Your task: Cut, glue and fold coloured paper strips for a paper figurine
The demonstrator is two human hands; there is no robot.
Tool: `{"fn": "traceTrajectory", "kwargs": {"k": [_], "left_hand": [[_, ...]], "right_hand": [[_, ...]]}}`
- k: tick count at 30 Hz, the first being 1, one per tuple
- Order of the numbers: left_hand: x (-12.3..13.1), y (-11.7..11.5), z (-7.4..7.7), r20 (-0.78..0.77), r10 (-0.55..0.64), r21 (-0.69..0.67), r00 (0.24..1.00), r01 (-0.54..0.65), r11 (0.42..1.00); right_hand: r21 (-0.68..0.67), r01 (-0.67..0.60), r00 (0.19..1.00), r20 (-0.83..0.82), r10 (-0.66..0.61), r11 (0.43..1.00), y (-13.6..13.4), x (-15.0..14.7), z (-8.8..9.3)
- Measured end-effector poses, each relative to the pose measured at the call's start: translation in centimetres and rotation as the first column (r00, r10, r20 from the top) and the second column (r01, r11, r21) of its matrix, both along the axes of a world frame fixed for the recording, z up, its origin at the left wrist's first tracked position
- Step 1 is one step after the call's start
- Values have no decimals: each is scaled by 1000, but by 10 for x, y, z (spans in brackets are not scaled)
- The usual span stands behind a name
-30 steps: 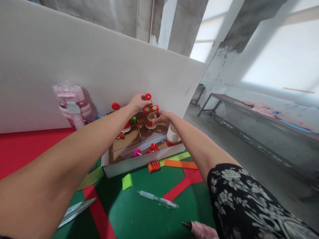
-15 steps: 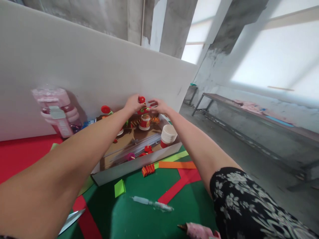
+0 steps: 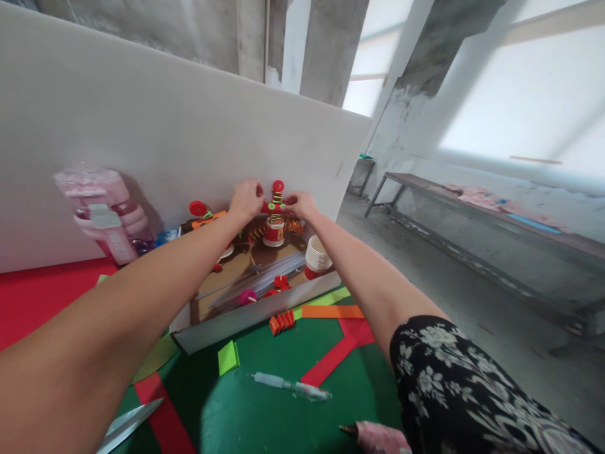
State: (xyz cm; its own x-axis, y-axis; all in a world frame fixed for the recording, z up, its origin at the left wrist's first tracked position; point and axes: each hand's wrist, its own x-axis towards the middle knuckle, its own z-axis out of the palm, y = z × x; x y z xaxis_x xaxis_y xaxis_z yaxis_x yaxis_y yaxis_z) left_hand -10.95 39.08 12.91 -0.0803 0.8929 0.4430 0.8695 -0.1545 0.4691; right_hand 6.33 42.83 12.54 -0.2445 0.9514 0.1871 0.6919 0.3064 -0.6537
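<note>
A small paper craft figure (image 3: 278,197) stands upright at the back of a shallow cardboard box (image 3: 265,313). It has a red round top, green folded paper below it and a red paper crosspiece (image 3: 271,207) with green dots. Under these is a red and white paper cup (image 3: 273,233) with orange folded strips at its sides. My left hand (image 3: 246,199) is closed, fingertips at the crosspiece's left end. At the right end, my right hand (image 3: 300,205) pinches the crosspiece between thumb and fingers. The fingers partly hide both ends.
Stacked paper cups (image 3: 317,255) stand at the box's right side. A pen (image 3: 289,384), glue gun (image 3: 378,437), scissors blades (image 3: 130,424) and folded orange paper (image 3: 282,322) lie on the green table (image 3: 265,422). A pink bottle (image 3: 106,214) stands left, before a white panel (image 3: 189,126).
My left hand has shifted slightly left, away from the figure's upper part. My right fingers, spread before, have closed at the crosspiece's right end. The red top and crosspiece now show more fully.
</note>
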Motion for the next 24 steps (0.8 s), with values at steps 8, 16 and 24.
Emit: {"fn": "traceTrajectory", "kwargs": {"k": [8, 16, 24], "left_hand": [[4, -1, -5, -64, -20, -38, 998, 17, 999], [-2, -7, -1, -79, 13, -44, 997, -17, 999], [-9, -39, 23, -87, 18, -72, 996, -24, 997]], "right_hand": [[45, -44, 998, -42, 46, 998, 8, -2, -3], [25, -33, 996, -79, 34, 999, 1, 0, 4], [12, 14, 990, -142, -12, 1000, -13, 15, 24]]}}
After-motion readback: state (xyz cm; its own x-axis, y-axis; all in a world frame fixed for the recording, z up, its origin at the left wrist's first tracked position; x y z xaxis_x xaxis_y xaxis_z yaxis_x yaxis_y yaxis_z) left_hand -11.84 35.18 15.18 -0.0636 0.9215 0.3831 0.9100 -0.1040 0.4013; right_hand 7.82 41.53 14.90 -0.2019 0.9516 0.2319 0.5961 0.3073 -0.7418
